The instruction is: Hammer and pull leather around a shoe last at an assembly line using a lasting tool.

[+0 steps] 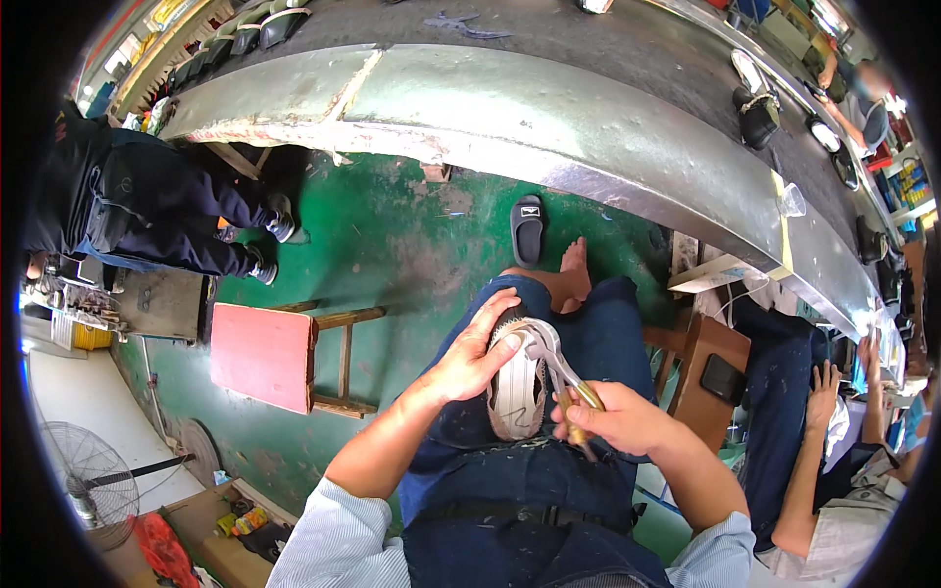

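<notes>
Across my lap lies a shoe on its last, its pale underside facing up. My left hand is wrapped around its far end, thumb on the underside beside the metal jaws. My right hand is closed around the brass-coloured handles of lasting pincers. The pincers' curved steel head sits against the shoe's edge near the left thumb. Whether the jaws grip the upper's margin cannot be made out. The margin looks jagged along the side.
A long metal-edged bench with shoes on top curves across ahead. On the green floor lie a dark slide sandal and a pink-topped stool. A fan stands at left. People are at both sides; a phone rests on a brown seat at right.
</notes>
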